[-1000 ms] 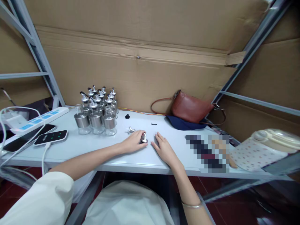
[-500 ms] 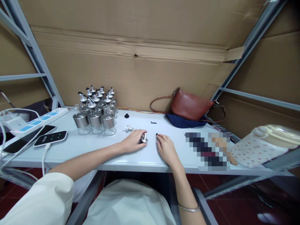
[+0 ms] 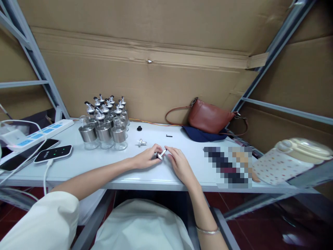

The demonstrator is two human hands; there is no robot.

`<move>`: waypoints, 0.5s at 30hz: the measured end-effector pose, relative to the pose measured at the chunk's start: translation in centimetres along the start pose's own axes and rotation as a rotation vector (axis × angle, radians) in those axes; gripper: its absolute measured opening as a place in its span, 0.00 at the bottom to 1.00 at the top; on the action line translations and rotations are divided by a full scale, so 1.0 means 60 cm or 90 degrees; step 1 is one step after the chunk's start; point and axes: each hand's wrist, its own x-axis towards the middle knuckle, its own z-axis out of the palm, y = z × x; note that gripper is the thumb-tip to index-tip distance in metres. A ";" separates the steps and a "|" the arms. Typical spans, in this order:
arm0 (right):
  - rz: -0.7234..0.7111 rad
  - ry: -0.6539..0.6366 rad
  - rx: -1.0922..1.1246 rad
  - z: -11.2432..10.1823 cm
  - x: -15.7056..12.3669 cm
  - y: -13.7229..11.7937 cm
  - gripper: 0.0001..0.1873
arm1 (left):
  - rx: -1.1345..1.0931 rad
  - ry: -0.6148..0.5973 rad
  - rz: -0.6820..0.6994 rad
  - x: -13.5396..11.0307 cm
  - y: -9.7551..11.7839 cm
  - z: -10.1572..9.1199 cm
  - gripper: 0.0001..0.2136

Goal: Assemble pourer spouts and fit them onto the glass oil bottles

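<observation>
My left hand (image 3: 146, 158) is closed around a metal pour spout (image 3: 160, 155), holding it just above or on the table; its narrow tube points up and to the right. At the tip of that tube are the pinched fingers of my right hand (image 3: 181, 167). A tiny black piece shows at these fingertips, too small to make out well. Beyond my left hand lies a loose silver spout part (image 3: 141, 142). Behind that sits a black stopper (image 3: 139, 128), and a thin black strip (image 3: 169, 136) lies farther right.
Several glass bottles with steel bands (image 3: 104, 133) stand at the back left, most topped with spouts. A power strip (image 3: 49, 131) and a phone-like device (image 3: 53, 154) are at left. A brown bag (image 3: 209, 116) rests on a navy cap (image 3: 201, 135); a dotted container (image 3: 281, 165) stands right.
My right hand has moved left to meet the spout, bringing the small black piece to its tip. The spout in my left hand has turned so its tube points toward my right hand.
</observation>
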 end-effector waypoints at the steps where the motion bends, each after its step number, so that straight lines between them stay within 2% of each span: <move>1: -0.003 -0.005 0.004 0.000 0.000 -0.001 0.17 | -0.006 -0.013 0.009 0.000 0.001 0.000 0.12; 5: 0.023 -0.003 0.011 0.002 0.001 -0.002 0.12 | 0.001 -0.061 0.026 -0.001 0.005 0.000 0.11; 15: 0.086 -0.064 0.066 -0.004 0.001 -0.003 0.10 | 0.024 -0.077 -0.002 -0.001 0.006 -0.002 0.10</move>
